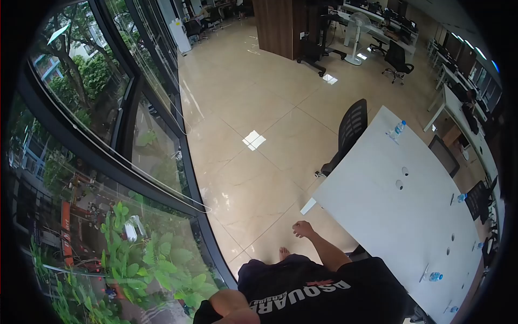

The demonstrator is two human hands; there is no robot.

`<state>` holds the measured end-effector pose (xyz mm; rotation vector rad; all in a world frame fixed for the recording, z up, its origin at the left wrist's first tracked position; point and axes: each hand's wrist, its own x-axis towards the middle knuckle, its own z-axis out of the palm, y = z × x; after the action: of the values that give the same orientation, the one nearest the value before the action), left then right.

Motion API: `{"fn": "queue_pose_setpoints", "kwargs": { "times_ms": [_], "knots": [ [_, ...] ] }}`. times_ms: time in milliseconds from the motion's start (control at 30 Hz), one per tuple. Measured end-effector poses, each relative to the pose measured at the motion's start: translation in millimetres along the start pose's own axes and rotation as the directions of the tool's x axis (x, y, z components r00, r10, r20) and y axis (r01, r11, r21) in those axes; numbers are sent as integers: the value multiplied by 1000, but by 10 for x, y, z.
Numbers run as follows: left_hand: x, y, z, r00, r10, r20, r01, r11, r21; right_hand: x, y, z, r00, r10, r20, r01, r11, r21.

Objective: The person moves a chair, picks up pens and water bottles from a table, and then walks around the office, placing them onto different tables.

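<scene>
My right hand point(302, 229) hangs over the tiled floor, near the left corner of a long white table point(372, 183). Its fingers are curled together, and whatever they may hold is too small to make out. Of my left arm only the upper part shows at the bottom edge; the left hand is out of the picture. A bottle with a blue cap point(400, 127) stands near the table's far end, and another bottle point(436, 277) is on its nearer part.
Tall windows point(162, 189) with dark frames run along the left. A black mesh chair point(350, 129) is beside the table. Farther back are a wooden column point(276, 27), a white standing fan point(354, 40), another chair point(396, 59) and rows of desks.
</scene>
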<state>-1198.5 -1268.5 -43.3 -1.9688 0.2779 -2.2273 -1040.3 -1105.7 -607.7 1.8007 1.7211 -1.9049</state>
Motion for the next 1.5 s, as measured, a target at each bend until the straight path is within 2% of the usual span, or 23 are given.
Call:
{"fn": "queue_pose_setpoints", "kwargs": {
  "times_ms": [100, 233, 333, 433, 533, 633, 700, 733, 800, 867, 900, 933, 967, 1000, 1033, 1067, 1100, 1167, 1200, 1233, 1333, 1367, 1500],
  "knots": [
    [-126, -470, -316, 1000, -11, -10, 11, 998, -56, 303, -414, -41, 999, -19, -41, 22, 997, 70],
    [-350, -1031, -851, 997, -38, -61, 36, 998, -42, 538, -485, -65, 988, 39, -147, -13, 985, 173],
    [-495, -1500, -1380, 989, -141, -37, 128, 962, -242, 591, -456, -132, 956, 173, -239, -111, 962, 250],
    [-611, -1903, -2062, 940, -319, 124, 342, 884, -318, 724, -457, -150, 851, 291, -437, -135, 926, 354],
    [-820, -2497, -2359, 870, -482, 105, 489, 813, -316, 752, -870, -253, 747, 367, -555, -150, 905, 398],
    [-1154, -3054, -2502, 775, -623, 110, 629, 742, -230, 963, -1402, -346, 655, 349, -670, -39, 902, 431],
    [-1559, -3565, -2405, 555, -816, 161, 830, 532, -166, 1098, -1751, -302, 589, 374, -717, 47, 870, 492],
    [-1679, -3857, -2323, 343, -883, 320, 938, 338, -74, 1165, -1911, -313, 564, 377, -735, 92, 856, 509],
    [-2484, -4387, -2205, -39, -865, 501, 999, -25, 35, 1303, -2126, -349, 528, 393, -753, 149, 830, 538],
    [-3708, -4657, -2420, -313, -799, 513, 929, -145, 341, 1489, -2263, -355, 517, 409, -752, 170, 812, 559],
    [-4710, -4692, -2799, -234, -801, 551, 820, 141, 555, 1653, -2252, -389, 523, 423, -740, 157, 806, 571],
    [-5107, -4608, -3098, -261, -779, 570, 679, 272, 682, 1812, -2275, -466, 540, 460, -704, 121, 786, 606],
    [-6023, -4455, -3650, -272, -750, 603, 733, 245, 635, 1961, -2315, -556, 552, 480, -682, 104, 771, 628],
    [-6505, -4235, -4123, -690, -615, 382, 647, -287, 707, 2086, -2345, -669, 567, 500, -655, 83, 756, 649],
    [-6805, -3982, -4680, -895, -407, 182, 419, -625, 658, 2211, -2369, -778, 575, 517, -634, 70, 741, 668],
    [-7141, -3741, -5260, -930, -343, 133, 347, -698, 626, 2346, -2395, -909, 586, 532, -612, 57, 725, 686],
    [-7031, -3664, -5469, -964, -265, -11, 191, -725, 662, 2531, -2490, -1073, 602, 541, -588, 55, 706, 706],
    [-6802, -3779, -5430, -963, -186, -195, -3, -717, 697, 2847, -2626, -1482, 686, 513, -516, -114, 776, 620],
    [-6740, -3913, -5390, -957, -177, -229, -37, -709, 704, 2972, -2669, -1662, 715, 512, -476, -194, 800, 568],
    [-6704, -4052, -5360, -953, -176, -248, -55, -702, 710, 3105, -2743, -1888, 771, 519, -369, -241, 774, 585],
    [-6700, -4640, -5153, -947, -201, -252, -43, -697, 716, 3377, -3060, -2503, 763, 565, -314, -303, 741, 599],
    [-6700, -4833, -5096, -945, -211, -250, -34, -698, 715, 4057, -2701, -2515, 753, 449, -481, -266, 877, 400],
    [-6948, -5733, -4921, -942, -250, -224, 29, -725, 688, 3966, -3171, -3239, 800, 452, -396, -266, 857, 441]
  ]
}}
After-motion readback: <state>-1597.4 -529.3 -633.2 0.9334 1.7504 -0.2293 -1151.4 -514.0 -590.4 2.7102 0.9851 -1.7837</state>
